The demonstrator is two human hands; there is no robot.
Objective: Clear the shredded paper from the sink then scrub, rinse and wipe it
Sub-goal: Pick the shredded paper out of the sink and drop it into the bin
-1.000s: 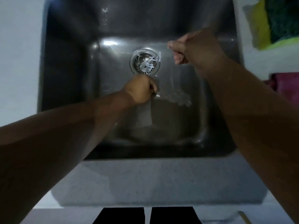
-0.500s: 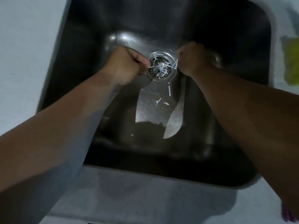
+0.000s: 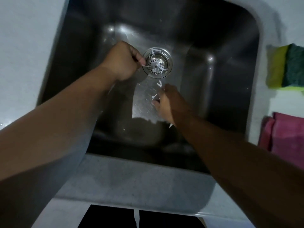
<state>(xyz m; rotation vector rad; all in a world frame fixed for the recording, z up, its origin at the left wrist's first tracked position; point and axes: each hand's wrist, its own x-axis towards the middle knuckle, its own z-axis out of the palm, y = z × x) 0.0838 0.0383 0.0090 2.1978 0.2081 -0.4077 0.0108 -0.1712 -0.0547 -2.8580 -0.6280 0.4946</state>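
At the near edge, the pale tabletop (image 3: pixel 134 181) is seen as a wide flat strip in front of the sink (image 3: pixel 79 66). The sink is a deep metal bowl with rounded corners, and both arms are reached down into it from the near side.

The right hand (image 3: pixel 167 102) is held low over the sink floor, a little nearer than the drain (image 3: pixel 157 63). Its fingers are curled around small white bits of shredded paper (image 3: pixel 155 96). More bits are seen just beyond its fingertips.

The left hand (image 3: pixel 123 60) is closed, and a thin strip is pinched at the left rim of the drain. Many white strips are stuck in the drain.

Open room is left along the far wall and the right side of the sink.

On the tabletop to the right, a pink cloth (image 3: pixel 286 135) lies near, and a yellow and green sponge (image 3: pixel 286 66) lies farther away.
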